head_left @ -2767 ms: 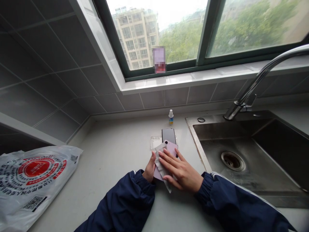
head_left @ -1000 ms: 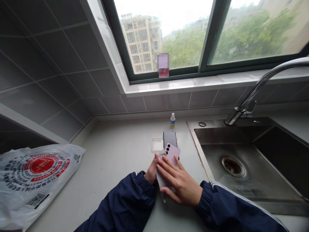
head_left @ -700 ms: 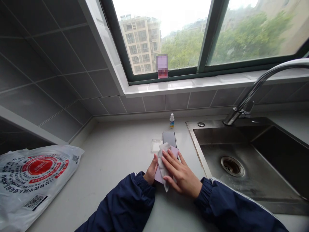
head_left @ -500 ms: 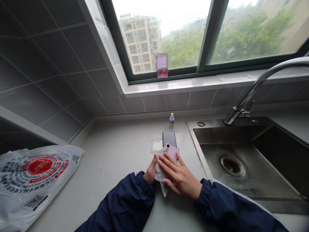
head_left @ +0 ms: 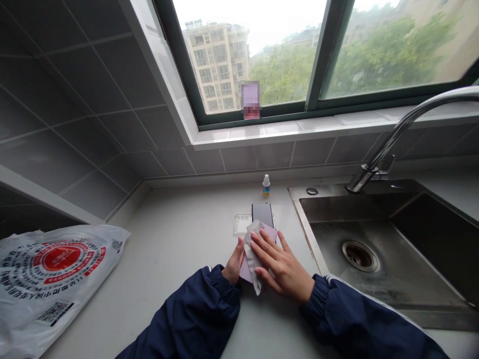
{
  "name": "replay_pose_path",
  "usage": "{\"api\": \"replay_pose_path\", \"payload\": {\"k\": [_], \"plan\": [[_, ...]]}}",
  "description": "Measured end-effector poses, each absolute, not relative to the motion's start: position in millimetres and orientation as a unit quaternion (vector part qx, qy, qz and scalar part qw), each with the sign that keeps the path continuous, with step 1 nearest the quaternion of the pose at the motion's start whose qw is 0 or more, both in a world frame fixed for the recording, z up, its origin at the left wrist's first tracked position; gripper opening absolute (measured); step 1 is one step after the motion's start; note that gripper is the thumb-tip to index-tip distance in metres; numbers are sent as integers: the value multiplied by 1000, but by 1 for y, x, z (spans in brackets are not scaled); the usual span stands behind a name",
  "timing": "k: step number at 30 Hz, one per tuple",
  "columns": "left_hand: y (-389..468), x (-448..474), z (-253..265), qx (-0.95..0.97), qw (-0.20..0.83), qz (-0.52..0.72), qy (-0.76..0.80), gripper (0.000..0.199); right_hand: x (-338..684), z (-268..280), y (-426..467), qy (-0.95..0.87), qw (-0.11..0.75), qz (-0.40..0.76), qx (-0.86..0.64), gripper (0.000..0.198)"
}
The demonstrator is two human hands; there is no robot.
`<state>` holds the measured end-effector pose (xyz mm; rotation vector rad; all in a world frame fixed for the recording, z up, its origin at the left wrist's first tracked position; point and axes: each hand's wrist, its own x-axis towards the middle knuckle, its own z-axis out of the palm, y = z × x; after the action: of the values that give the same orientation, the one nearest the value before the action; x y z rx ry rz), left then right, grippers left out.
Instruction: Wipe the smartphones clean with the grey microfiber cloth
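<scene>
A pink phone (head_left: 245,270) rests in my left hand (head_left: 233,262), which grips its left edge with the thumb up along the side. The other fingers of that hand are hidden under the phone. Across the phone's back lies a thin grey cloth (head_left: 253,257), covering the camera area. My right hand (head_left: 283,269) presses on this cloth, fingers stretched nearly flat over it, with the thumb near its lower part. Just beyond, a dark-screened phone (head_left: 262,213) lies on the counter, partly overlapped in view by the cloth. Beside it is a clear phone case (head_left: 241,225).
A small white dropper bottle (head_left: 266,187) stands upright behind the dark phone. To the right is a steel sink (head_left: 318,259) with a chrome faucet (head_left: 389,134). A printed white plastic bag (head_left: 22,319) lies at the left of the counter (head_left: 179,234), below a window.
The cloth has slid upward over the pink phone with my right hand and now hides the camera. More of the phone's lower corner shows. My left hand stays almost in place.
</scene>
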<state>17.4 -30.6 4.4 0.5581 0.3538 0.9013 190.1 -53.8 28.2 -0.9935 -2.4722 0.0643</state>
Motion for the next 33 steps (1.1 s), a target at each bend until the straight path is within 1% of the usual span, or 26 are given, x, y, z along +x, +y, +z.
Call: {"api": "replay_pose_path", "payload": {"k": [3, 6, 9, 13, 17, 20, 23, 26, 30, 33], "plan": [[-30, 19, 7, 266, 844, 436, 161, 58, 190, 27, -54, -893, 230, 24, -387, 61], [-32, 15, 2, 249, 854, 421, 180, 55, 184, 29, -62, -912, 222, 38, -342, 64], [-32, 11, -2, 242, 857, 413, 190, 54, 181, 31, -65, -923, 221, 40, -312, 63], [-31, 16, 5, 253, 853, 425, 167, 58, 188, 29, -56, -898, 239, 24, -370, 59], [-32, 22, 14, 266, 843, 440, 156, 57, 192, 25, -50, -877, 249, 17, -409, 58], [-33, 21, 14, 256, 846, 441, 155, 58, 189, 25, -54, -887, 246, 22, -390, 59], [-33, 16, 9, 227, 856, 428, 178, 55, 184, 28, -61, -910, 233, 37, -340, 60], [-33, 13, 5, 212, 865, 408, 202, 57, 181, 30, -65, -924, 224, 43, -306, 61], [-33, 18, 14, 236, 851, 436, 173, 56, 187, 28, -57, -902, 236, 22, -360, 60], [-34, 23, 26, 256, 836, 452, 177, 63, 192, 24, -49, -870, 246, 10, -427, 58]]}}
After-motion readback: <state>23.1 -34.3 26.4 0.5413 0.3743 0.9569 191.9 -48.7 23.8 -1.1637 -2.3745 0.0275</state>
